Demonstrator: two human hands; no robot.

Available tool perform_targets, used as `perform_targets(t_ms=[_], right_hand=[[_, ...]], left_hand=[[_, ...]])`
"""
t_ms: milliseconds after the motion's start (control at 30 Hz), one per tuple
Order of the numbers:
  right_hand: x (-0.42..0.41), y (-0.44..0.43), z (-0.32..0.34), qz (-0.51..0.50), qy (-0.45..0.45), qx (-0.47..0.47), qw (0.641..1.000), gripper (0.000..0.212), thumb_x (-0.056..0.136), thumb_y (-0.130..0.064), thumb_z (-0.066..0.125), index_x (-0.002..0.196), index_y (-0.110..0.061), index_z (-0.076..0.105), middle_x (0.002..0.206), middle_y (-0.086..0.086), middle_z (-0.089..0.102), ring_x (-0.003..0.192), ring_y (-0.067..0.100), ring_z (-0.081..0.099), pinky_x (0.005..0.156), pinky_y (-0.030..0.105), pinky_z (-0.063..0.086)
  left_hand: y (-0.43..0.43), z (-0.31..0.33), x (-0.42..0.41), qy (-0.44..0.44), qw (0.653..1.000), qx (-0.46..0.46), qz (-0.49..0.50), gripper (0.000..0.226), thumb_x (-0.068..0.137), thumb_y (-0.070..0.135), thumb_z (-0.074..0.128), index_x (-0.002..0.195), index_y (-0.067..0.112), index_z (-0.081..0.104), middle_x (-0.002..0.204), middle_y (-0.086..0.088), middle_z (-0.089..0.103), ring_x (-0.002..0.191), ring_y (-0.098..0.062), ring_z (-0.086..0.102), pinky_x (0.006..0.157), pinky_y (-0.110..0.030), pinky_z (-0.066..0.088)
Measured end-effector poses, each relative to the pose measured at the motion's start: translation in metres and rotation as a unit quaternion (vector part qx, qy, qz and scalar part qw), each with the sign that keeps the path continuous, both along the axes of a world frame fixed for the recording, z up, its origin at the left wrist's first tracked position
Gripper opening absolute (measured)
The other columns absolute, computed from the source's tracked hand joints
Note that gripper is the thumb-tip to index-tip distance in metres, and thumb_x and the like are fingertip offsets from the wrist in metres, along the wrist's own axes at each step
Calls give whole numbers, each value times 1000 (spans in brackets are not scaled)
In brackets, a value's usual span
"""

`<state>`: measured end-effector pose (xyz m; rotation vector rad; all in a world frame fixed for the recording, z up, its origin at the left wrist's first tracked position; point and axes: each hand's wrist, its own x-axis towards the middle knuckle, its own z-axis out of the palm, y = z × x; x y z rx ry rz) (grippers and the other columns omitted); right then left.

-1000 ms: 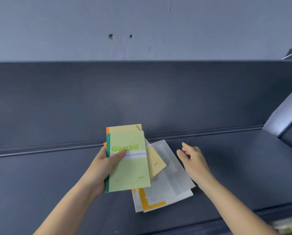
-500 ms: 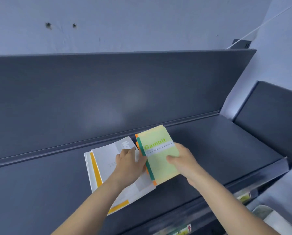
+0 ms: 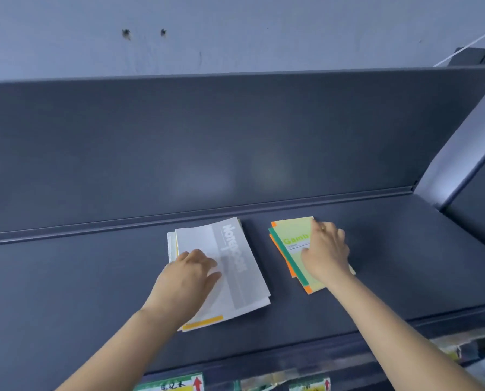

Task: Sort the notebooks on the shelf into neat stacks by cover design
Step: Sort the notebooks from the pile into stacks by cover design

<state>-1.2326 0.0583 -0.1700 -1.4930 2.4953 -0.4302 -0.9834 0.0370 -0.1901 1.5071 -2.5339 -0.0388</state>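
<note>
Two piles lie apart on the dark shelf [image 3: 94, 266]. The left pile of white and grey notebooks [image 3: 235, 266] has a yellow strip showing at its near edge, and my left hand [image 3: 186, 280] rests flat on its lower left part. To the right lies a smaller pile of green notebooks with orange and teal spines [image 3: 289, 249], slightly fanned. On top of that pile is my right hand [image 3: 324, 253], its fingers spread over the green cover and hiding part of the printed title.
The shelf has a tall dark back panel [image 3: 235, 142] and a raised lip along its rear. Its front edge [image 3: 320, 351] carries price labels with red arrows [image 3: 197, 383]. Another dark shelf [image 3: 478, 198] adjoins at the right.
The green notebooks went from my left hand to a spot on the shelf right of the white pile, under my right hand. My left hand came to rest on the white pile.
</note>
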Motion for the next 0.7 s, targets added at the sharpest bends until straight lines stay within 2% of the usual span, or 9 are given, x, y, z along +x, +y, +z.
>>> perform_targets(t_ms=[33, 100, 167, 267, 333, 433, 533, 700], right_hand=[[9, -4, 3, 17, -6, -13, 1000, 60, 92, -15, 50, 146, -15, 24, 143, 7, 33, 129, 28, 30, 99, 38, 35], [33, -10, 8, 66, -19, -35, 997, 59, 94, -18, 50, 147, -15, 24, 144, 6, 33, 132, 28, 28, 101, 37, 34], [64, -14, 16, 137, -25, -49, 989, 59, 95, -19, 49, 148, -15, 24, 144, 5, 34, 134, 27, 27, 104, 36, 32], [117, -17, 29, 247, -2, -65, 967, 56, 96, -20, 48, 147, -18, 27, 144, 3, 35, 133, 26, 30, 106, 35, 31], [159, -17, 37, 301, -5, -72, 951, 53, 96, -19, 47, 146, -19, 30, 144, 0, 37, 133, 23, 32, 106, 33, 32], [229, -12, 48, 360, -25, -59, 931, 52, 96, -19, 46, 146, -21, 32, 144, -3, 38, 132, 19, 35, 105, 31, 34], [312, -3, 56, 408, -36, -43, 911, 51, 96, -20, 46, 146, -22, 32, 146, -6, 37, 132, 16, 37, 105, 31, 35], [464, 18, 67, 479, -32, -42, 876, 49, 98, -21, 44, 145, -22, 32, 148, -7, 35, 137, 14, 29, 109, 33, 33]], left_hand=[[2, 3, 13, -4, 1000, -15, 5, 29, 98, 38, 48, 119, 27, 64, 117, 4, 59, 107, -21, 57, 83, -32, 47], [3, 8, 45, -13, 998, -63, 15, 16, 89, 32, 60, 95, 25, 74, 91, 4, 66, 82, -23, 66, 62, -35, 51], [8, 15, 84, -40, 994, -93, 34, 16, 79, 31, 59, 79, 26, 74, 73, 5, 63, 63, -22, 65, 47, -30, 49], [20, 26, 148, -27, 990, -108, 82, 12, 78, 20, 70, 87, 27, 74, 77, 6, 64, 67, -23, 65, 53, -29, 49], [34, 34, 192, -9, 984, -110, 139, 15, 78, 21, 75, 91, 27, 73, 82, 7, 64, 74, -23, 65, 57, -30, 49], [58, 41, 262, -3, 975, -126, 183, 17, 72, 21, 81, 86, 26, 73, 77, 6, 63, 70, -23, 66, 52, -30, 51], [91, 47, 343, -13, 963, -158, 218, 15, 71, 22, 80, 83, 25, 73, 75, 5, 62, 68, -23, 67, 50, -30, 53], [154, 60, 489, -37, 942, -127, 309, 30, 72, 22, 81, 100, 22, 71, 88, 2, 67, 80, -26, 68, 59, -36, 57]])
